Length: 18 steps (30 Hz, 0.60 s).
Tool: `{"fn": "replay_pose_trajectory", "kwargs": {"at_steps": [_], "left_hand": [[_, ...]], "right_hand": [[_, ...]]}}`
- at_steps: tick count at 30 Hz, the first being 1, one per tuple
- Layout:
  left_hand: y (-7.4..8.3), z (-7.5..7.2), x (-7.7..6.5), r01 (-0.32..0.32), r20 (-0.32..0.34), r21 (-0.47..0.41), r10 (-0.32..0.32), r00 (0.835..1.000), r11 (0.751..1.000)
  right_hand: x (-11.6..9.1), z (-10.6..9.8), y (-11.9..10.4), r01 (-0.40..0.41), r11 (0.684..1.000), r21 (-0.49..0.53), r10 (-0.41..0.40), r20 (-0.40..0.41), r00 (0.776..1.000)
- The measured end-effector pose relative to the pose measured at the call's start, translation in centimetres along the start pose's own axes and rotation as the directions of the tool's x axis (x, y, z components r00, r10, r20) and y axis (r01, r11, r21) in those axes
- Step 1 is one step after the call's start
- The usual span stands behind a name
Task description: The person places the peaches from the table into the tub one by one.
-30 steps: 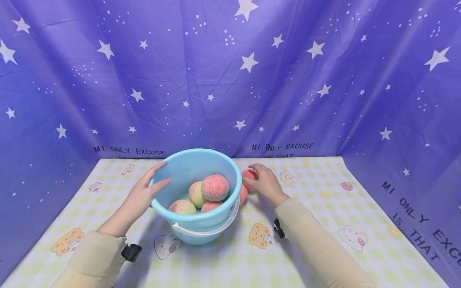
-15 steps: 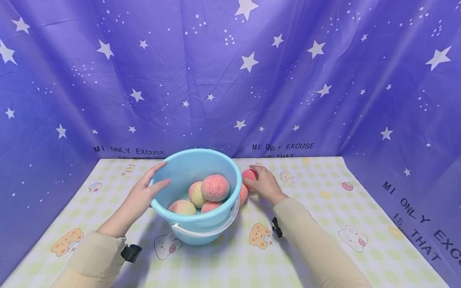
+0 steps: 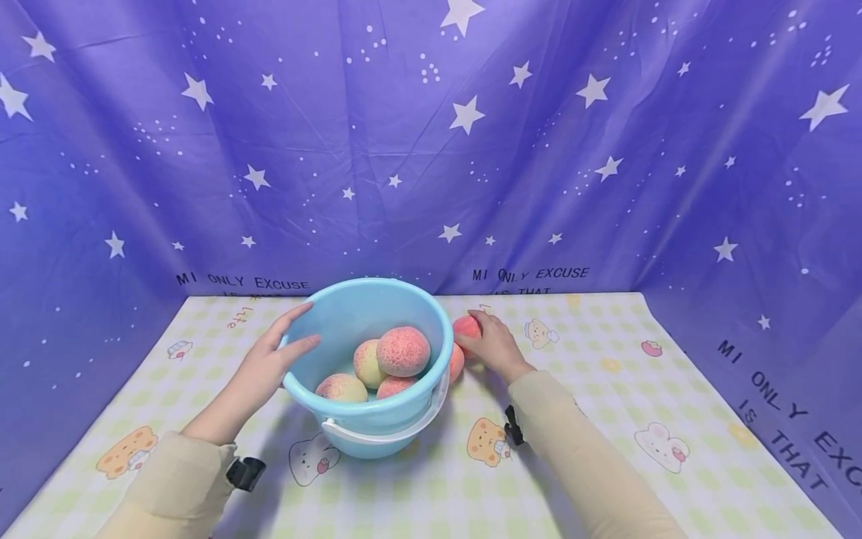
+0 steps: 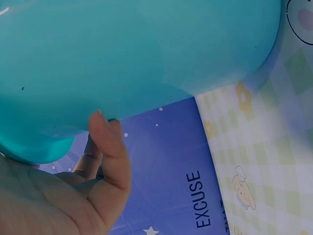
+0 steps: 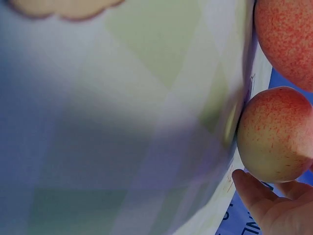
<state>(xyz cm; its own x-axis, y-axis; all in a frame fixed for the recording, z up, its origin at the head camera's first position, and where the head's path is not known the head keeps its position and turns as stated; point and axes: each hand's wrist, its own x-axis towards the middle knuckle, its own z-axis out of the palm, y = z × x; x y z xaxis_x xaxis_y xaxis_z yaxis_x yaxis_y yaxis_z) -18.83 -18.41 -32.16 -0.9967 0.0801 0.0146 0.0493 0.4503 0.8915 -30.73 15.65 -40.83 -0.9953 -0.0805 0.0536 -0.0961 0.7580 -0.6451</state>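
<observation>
A light-blue bucket (image 3: 350,318) stands on the table, slightly tilted toward me. My left hand (image 3: 263,367) grips its left rim, thumb over the inside; the left wrist view shows the curled fingers (image 4: 110,142) against the bucket's wall (image 4: 146,54). Several peaches, red speckled over yellow, lie inside, one red peach (image 3: 402,352) on top. Right of the bucket my right hand (image 3: 498,346) holds a peach (image 3: 466,327) on the table, thumb and fingers around it. Another peach (image 3: 456,364) sits between that hand and the bucket, partly hidden by the bucket.
The bucket's white handle (image 3: 390,434) hangs down over its front right side. A checked tablecloth (image 3: 579,434) with cartoon prints covers the table. Behind and at the sides hangs a purple curtain (image 3: 404,150) with white stars, meeting the table's back edge.
The right wrist and sleeve have shifted slightly left, while the hand stays at the same peach. Bucket, left hand and the peaches inside keep their places.
</observation>
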Motion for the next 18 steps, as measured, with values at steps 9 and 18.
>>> {"fn": "replay_pose_trajectory", "kwargs": {"at_steps": [9,18], "left_hand": [[-0.14,-0.02,0.09,-0.008,-0.005,0.004,0.008,1.000,1.000],[-0.22,0.00,0.13,-0.012,-0.004,-0.013,0.012,1.000,1.000]], "right_hand": [[0.02,0.34,0.37,0.002,1.000,0.008,-0.002,0.018,1.000],[0.25,0.94,0.46,-0.022,0.999,0.037,0.021,0.016,1.000]]}}
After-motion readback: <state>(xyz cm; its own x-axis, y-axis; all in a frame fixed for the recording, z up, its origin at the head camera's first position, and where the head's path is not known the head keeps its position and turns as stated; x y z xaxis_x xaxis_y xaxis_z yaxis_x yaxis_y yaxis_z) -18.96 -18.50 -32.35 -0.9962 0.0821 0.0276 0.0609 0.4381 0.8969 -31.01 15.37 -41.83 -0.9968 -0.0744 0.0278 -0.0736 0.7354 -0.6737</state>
